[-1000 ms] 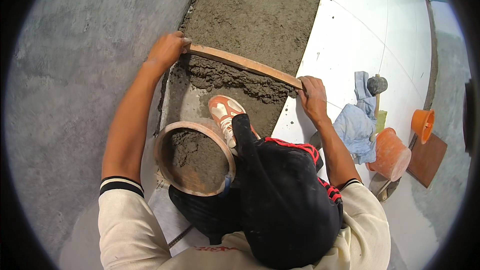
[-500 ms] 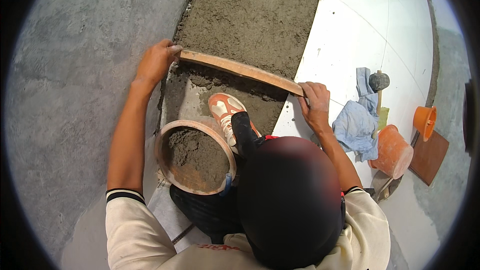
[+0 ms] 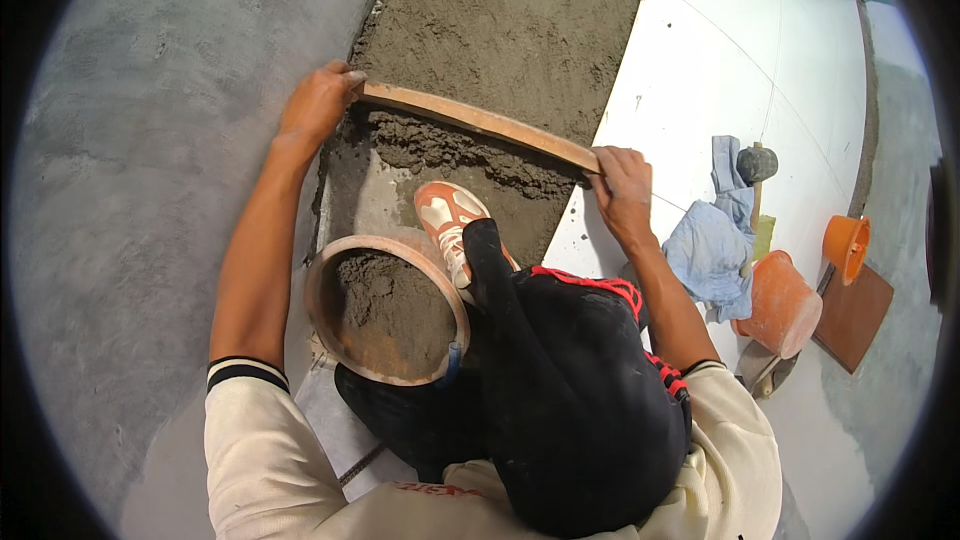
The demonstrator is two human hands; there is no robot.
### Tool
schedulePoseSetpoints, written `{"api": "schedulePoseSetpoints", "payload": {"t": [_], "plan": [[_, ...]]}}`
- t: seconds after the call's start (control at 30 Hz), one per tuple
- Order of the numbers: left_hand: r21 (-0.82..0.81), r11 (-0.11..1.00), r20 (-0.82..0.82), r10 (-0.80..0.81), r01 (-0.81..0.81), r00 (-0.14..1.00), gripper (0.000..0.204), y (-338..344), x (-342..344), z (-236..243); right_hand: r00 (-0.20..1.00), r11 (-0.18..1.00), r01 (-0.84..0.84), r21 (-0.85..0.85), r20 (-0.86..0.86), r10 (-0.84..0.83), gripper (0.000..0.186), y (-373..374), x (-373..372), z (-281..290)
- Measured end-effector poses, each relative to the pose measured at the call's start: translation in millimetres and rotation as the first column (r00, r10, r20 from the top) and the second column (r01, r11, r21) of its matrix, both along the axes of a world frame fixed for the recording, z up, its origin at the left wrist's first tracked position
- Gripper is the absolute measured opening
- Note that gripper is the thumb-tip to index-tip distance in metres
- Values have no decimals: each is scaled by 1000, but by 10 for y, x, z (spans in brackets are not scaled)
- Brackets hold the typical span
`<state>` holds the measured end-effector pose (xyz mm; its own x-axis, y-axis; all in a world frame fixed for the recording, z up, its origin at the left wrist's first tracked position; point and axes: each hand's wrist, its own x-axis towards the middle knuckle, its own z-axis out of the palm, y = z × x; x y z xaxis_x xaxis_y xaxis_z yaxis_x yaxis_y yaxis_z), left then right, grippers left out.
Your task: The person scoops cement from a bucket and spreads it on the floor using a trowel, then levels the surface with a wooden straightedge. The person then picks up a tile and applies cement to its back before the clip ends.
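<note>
In the head view, the wooden bar [image 3: 480, 120] has been shifted slightly forward, so more rough mortar [image 3: 430, 145] is uncovered on its near side; beside the smoother mortar [image 3: 500, 30], its ends are clamped by the left hand [image 3: 320, 102] and the right hand [image 3: 624, 190].

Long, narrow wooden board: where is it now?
In the head view, the board spans the grey mortar at upper centre, its left end in the left hand, its right end in the right hand by the white tiles.
</note>
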<state>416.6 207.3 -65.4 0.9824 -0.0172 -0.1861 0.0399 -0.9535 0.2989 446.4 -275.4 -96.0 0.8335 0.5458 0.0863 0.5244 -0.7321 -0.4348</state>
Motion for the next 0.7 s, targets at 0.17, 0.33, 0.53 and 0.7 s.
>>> {"api": "schedulePoseSetpoints", "payload": {"t": [0.17,0.33,0.53,0.7], "plan": [[48,998,-88,49,-45,995,19,15,55,28,1000,1000,3,21,-7,-3,39,16,-73,0],[81,991,-60,-102,106,993,17,125,-21,-69,1000,999,-21,43,2,21,42,8,-150,-157],[7,999,-105,46,-46,993,18,14,-100,18,1000,999,-17,30,-21,18,44,-34,-308,17],[87,994,-49,-54,58,997,15,58,-53,57,1000,999,-6,34,8,5,40,-4,-201,0]]}}
